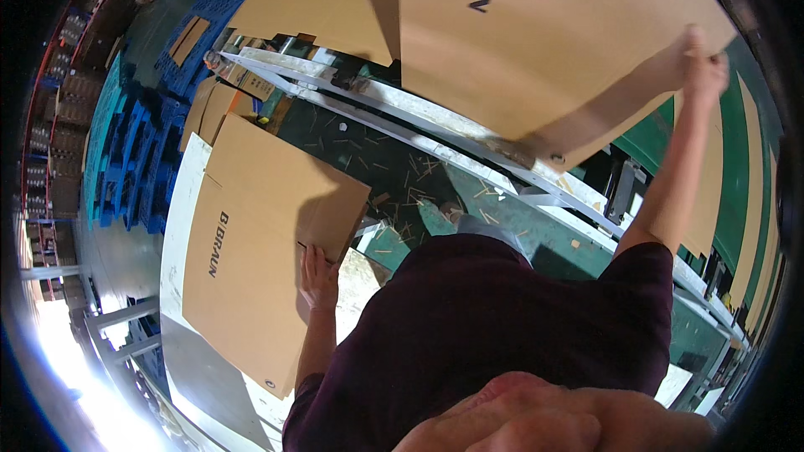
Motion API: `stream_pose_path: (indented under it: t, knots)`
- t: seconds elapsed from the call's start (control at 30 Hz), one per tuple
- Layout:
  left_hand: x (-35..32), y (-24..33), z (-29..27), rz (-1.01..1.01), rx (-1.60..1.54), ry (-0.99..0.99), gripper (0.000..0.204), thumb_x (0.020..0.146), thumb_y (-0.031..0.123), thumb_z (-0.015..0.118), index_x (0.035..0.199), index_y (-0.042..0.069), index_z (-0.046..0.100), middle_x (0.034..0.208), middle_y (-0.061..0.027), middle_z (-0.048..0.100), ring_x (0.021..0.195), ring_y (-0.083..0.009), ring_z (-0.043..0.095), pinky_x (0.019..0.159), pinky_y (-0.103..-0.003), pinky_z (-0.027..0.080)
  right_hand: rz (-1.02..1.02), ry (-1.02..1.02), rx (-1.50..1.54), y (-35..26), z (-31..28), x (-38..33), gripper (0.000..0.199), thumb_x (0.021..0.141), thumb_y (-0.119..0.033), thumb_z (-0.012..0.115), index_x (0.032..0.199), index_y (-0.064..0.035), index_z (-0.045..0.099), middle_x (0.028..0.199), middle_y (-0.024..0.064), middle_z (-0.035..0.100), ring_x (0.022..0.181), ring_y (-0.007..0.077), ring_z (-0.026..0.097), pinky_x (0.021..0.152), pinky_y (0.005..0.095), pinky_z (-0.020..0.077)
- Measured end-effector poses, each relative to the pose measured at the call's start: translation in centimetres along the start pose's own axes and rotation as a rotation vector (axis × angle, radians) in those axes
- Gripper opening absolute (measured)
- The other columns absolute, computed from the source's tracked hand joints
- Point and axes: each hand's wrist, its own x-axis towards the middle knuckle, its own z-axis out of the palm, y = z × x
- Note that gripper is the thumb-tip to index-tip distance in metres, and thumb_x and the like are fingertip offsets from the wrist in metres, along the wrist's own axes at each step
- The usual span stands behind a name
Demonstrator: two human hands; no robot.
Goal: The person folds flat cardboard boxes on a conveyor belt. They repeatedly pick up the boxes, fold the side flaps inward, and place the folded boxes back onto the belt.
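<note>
**Trainee:** Starting at the left, what stands there?

**Instructor:** Blue pallets (159,151) stand on the floor beyond the white bench (180,218). The left cardboard sheet (251,234) lies flat on that bench. Its long axis runs roughly fore and aft relative to the person.

**Trainee:** State the left grip (318,278).

**Instructor:** Its fingers rest on the right edge of the left sheet, with the sheet to its left. The thumb is hidden; I cannot tell whether the grip closes around the edge.

**Trainee:** And the middle?

**Instructor:** A strip of green floor (318,130) with scattered scraps (423,192) separates the bench from the white rail (402,102). This strip is the open room between the two sheets. Behind the rail is another cardboard piece (318,0).

**Trainee:** Continue to the right.

**Instructor:** The right cardboard sheet (536,42) overlaps the rail in this view; contact between them cannot be confirmed. The right grip (705,71) is narrow and holds this sheet by its right edge, near a corner.

**Trainee:** Which relation governs?

**Instructor:** The right sheet extends leftward and forward from the right grip, the nearer hand; the left grip is well apart. Its far edge is out of view, so its long axis cannot be determined. Green surfaces (733,163) lie beyond its right edge.
</note>
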Motion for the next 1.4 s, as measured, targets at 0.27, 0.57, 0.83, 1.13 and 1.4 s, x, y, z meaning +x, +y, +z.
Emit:
stream_pose_path:
  t: [0.27,0.57,0.83,1.13,1.4]
  knots:
    - [1.4,1.0,-1.5,-0.089,-0.061,-0.055,0.053,0.074,0.019,0.069,0.121,0.002,0.052,0.130,-0.0172,0.047,0.118,-0.0367,0.046,0.098,-0.043,0.041,0.945,-0.456,0.057,36.6,11.0,-23.0,0.072,0.068,-0.034,0.081,0.123,0.0001,0.050,0.128,0.0124,0.050,0.114,0.0232,0.049,0.094,0.0369,0.0410]
    - [0.4,1.3,-0.6,-0.132,-0.072,0.025,0.058,0.066,0.016,0.075,0.118,0.003,0.055,0.126,-0.0160,0.051,0.117,-0.0349,0.050,0.098,-0.043,0.042,1.065,-1.048,0.991,15.0,11.0,-19.3,0.038,0.073,-0.006,0.067,0.110,-0.0028,0.057,0.106,0.0087,0.062,0.095,0.0234,0.061,0.084,0.0358,0.0492]
    - [0.3,1.1,-0.3,-0.178,-0.172,0.138,0.051,0.067,0.013,0.072,0.115,0.002,0.057,0.122,-0.0150,0.053,0.115,-0.0331,0.050,0.100,-0.043,0.040,0.786,-1.170,1.036,-9.1,10.3,-39.5,0.039,0.076,-0.003,0.065,0.114,-0.0082,0.055,0.104,0.0069,0.060,0.094,0.0214,0.060,0.082,0.0360,0.0491]
    - [-1.8,2.3,1.2,-0.279,-0.270,0.199,0.043,0.071,0.015,0.070,0.112,0.006,0.059,0.119,-0.0140,0.055,0.114,-0.0299,0.051,0.098,-0.041,0.041,1.397,-1.934,0.949,-11.0,5.7,-56.1,0.041,0.093,-0.029,0.050,0.127,-0.0064,0.044,0.117,0.0104,0.057,0.102,0.0251,0.059,0.090,0.0387,0.0482]
    - [-3.7,4.0,1.3,-0.307,-0.369,0.046,0.038,0.073,0.017,0.069,0.110,0.009,0.061,0.117,-0.0133,0.056,0.114,-0.0266,0.051,0.096,-0.039,0.043,1.503,-2.434,0.579,-15.5,1.4,-67.1,0.032,0.096,-0.020,0.043,0.120,0.0015,0.044,0.098,0.0164,0.062,0.092,0.0303,0.063,0.078,0.0437,0.0540]
